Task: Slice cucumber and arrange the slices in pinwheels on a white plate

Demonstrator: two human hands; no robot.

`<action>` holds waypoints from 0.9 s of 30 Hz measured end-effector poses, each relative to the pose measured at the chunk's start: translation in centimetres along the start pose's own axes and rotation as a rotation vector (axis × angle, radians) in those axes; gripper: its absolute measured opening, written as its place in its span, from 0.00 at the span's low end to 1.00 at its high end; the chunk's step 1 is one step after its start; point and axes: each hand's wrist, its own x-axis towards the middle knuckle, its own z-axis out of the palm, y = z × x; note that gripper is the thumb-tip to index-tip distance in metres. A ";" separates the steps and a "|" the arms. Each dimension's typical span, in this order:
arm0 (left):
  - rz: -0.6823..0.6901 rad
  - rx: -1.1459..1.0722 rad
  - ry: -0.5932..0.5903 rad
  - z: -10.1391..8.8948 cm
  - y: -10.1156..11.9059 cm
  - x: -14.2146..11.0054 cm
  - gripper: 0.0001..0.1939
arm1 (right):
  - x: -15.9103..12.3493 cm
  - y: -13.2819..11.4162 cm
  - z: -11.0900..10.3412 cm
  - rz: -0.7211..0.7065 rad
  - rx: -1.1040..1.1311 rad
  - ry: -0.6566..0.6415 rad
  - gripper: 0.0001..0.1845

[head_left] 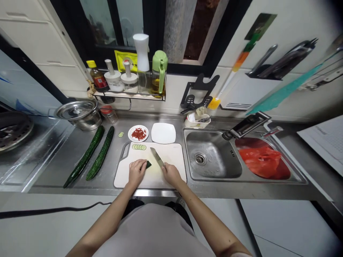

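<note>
On the white cutting board point(174, 157) my left hand point(137, 172) is closed over a short piece of cucumber point(148, 164), whose dark green end shows past the fingers. My right hand point(171, 175) grips the handle of a kitchen knife point(157, 157). The blade points away to the upper left, a little to the right of the cucumber piece and apart from it. Several thin cucumber slices point(139, 147) lie overlapped in a row at the board's far left. Beyond the board stand a plate of chopped red pieces point(138, 134) and a bare white square plate point(163, 133).
Two whole cucumbers point(85, 155) lie left of the board, near a lidded steel pot point(80, 112). Cucumber end bits point(121, 134) rest by the round plate. To the right is a steel sink point(214, 153), with a red plastic bag point(261, 160) in its second basin. Bottles fill a shelf point(128, 94).
</note>
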 end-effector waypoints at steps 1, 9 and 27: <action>0.013 -0.005 -0.007 0.1 0.1 0.0 0.13 | -0.1 -0.2 -0.3 0.004 -0.014 -0.011 0.16; 0.115 -0.023 -0.015 0.7 -0.2 -0.7 0.12 | -0.5 -1.7 -1.0 -0.054 -0.087 -0.065 0.14; 0.171 0.005 -0.022 0.5 0.1 -0.8 0.10 | -1.3 -3.2 -0.4 -0.092 -0.128 -0.102 0.14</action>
